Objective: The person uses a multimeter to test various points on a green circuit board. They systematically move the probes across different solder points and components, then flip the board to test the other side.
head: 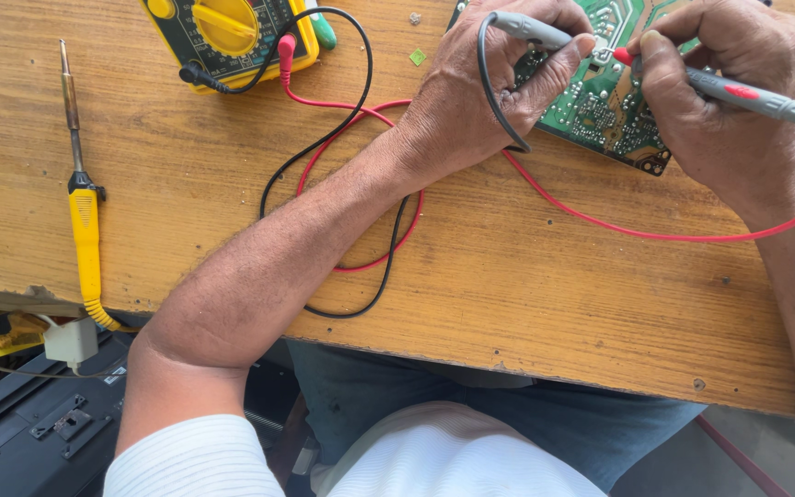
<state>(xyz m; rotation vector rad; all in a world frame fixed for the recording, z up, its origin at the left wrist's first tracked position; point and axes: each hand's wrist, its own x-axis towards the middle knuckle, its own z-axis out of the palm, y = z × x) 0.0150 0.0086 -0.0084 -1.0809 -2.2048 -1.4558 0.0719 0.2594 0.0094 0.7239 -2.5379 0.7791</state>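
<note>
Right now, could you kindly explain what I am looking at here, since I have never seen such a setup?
This is one picture from a camera worn on a person's head, looking down at their own bare hands over a wooden table. The left hand holds a grey probe with a black lead; the right hand holds a grey probe with a red tip. Both tips meet on a green circuit board. The red and black wires run to a yellow multimeter. A yellow-handled soldering iron lies untouched to the left.
</note>
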